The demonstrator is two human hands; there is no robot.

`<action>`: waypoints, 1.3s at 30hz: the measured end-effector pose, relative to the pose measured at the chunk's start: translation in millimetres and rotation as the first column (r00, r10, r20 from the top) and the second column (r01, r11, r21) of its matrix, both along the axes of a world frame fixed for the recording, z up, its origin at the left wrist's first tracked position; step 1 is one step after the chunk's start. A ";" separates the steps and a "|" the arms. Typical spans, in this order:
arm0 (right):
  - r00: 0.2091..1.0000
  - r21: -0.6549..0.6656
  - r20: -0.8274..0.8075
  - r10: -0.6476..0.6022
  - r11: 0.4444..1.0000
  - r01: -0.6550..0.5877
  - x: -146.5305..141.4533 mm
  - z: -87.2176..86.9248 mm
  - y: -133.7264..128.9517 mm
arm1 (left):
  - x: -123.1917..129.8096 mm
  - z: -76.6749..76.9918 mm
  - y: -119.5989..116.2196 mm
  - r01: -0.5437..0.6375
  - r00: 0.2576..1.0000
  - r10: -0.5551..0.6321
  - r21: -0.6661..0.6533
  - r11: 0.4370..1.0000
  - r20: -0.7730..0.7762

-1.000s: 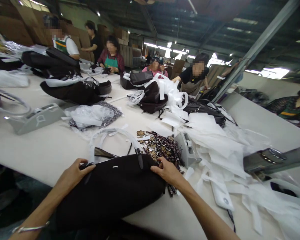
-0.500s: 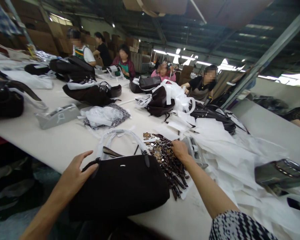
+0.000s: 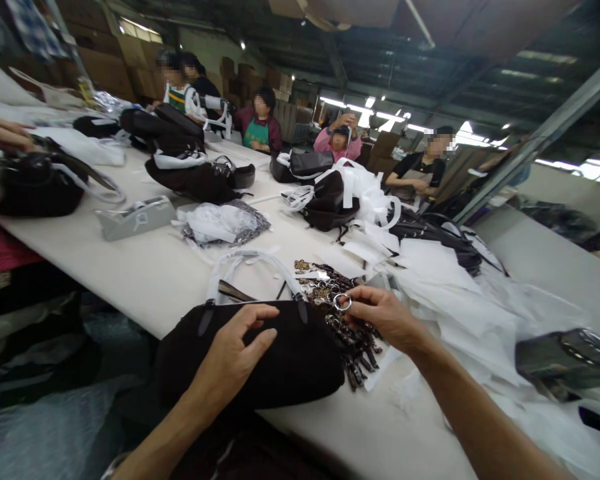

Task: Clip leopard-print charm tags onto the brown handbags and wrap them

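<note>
A black handbag (image 3: 280, 360) with white-wrapped handles lies at the near edge of the table. Over its front hovers my left hand (image 3: 243, 343), fingers apart and holding nothing. My right hand (image 3: 380, 313) pinches a metal ring (image 3: 342, 302) between thumb and fingers, just right of the bag's handle. Below and behind that hand is a pile of dark braided straps (image 3: 355, 353) with metal clips and patterned charms.
Behind the bag sit a grey tape dispenser (image 3: 137, 217) and a plastic-wrapped bundle (image 3: 225, 223). More black bags (image 3: 195, 175) stand farther back. White sheets (image 3: 445, 313) cover the right side. Another person's hand (image 3: 5, 133) touches a bag at far left; several people work behind.
My left hand has moved right, from the bag's left end to over its front. My right hand has lifted a ring from the pile. A person's hands have appeared at far left.
</note>
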State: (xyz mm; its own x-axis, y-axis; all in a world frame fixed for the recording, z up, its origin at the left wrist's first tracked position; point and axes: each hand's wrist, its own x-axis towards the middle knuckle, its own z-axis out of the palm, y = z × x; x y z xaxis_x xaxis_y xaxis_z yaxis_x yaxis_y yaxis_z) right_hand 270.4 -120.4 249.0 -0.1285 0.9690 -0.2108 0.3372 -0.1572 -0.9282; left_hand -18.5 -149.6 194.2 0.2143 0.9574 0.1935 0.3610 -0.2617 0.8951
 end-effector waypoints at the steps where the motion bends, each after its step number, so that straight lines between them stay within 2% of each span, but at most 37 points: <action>1: 0.997 -0.040 -0.073 0.004 0.999 -0.007 -11.2 0.4 -10.4 | 6.8 3.8 -2.5 0.033 0.998 -0.031 -0.029 0.999 0.046; 4: 0.976 -0.160 -0.218 0.014 0.986 -0.050 -39.9 -7.6 -36.5 | 18.1 12.7 -9.6 0.131 0.981 -0.113 -0.111 0.985 0.154; 7: 0.951 -0.282 -0.307 -0.032 0.958 -0.059 -60.3 -19.7 -52.9 | 17.8 18.1 -18.6 0.249 0.958 -0.216 -0.171 0.953 0.188; 10: 0.930 -0.317 -0.358 -0.085 0.948 -0.036 -73.1 -27.8 -60.1 | 13.8 19.3 -29.1 0.321 0.936 -0.280 -0.188 0.928 0.215; 15: 0.918 -0.278 -0.393 -0.061 0.959 -0.055 -82.3 -34.3 -62.8 | 9.5 14.7 -40.8 0.255 0.952 -0.215 -0.176 0.951 0.217; 22: 0.918 -0.250 -0.394 -0.029 0.965 -0.077 -84.1 -39.5 -66.3 | 3.2 12.2 -41.3 0.216 0.967 -0.188 -0.168 0.962 0.170; 26: 0.944 -0.215 -0.330 -0.029 0.976 -0.045 -86.4 -41.1 -66.0 | 3.7 10.6 -39.0 0.193 0.979 -0.176 -0.178 0.965 0.102; 29: 0.974 -0.121 -0.226 0.005 0.992 -0.034 -89.0 -41.9 -66.1 | 5.2 8.7 -35.6 0.177 0.983 -0.163 -0.201 0.963 0.084; 33: 0.984 0.035 -0.119 0.136 0.990 -0.133 -90.0 -40.0 -66.7 | 5.4 11.6 -30.2 0.129 0.990 -0.116 -0.176 0.976 0.082; 36: 0.947 0.090 -0.194 0.255 0.966 -0.242 -91.7 -36.7 -65.6 | 3.9 18.3 -28.0 0.089 0.994 -0.082 -0.107 0.990 0.069; 39: 0.916 0.085 -0.259 0.306 0.952 -0.294 -98.3 -36.4 -63.3 | 1.1 23.6 -27.2 0.085 0.994 -0.076 -0.115 0.990 0.083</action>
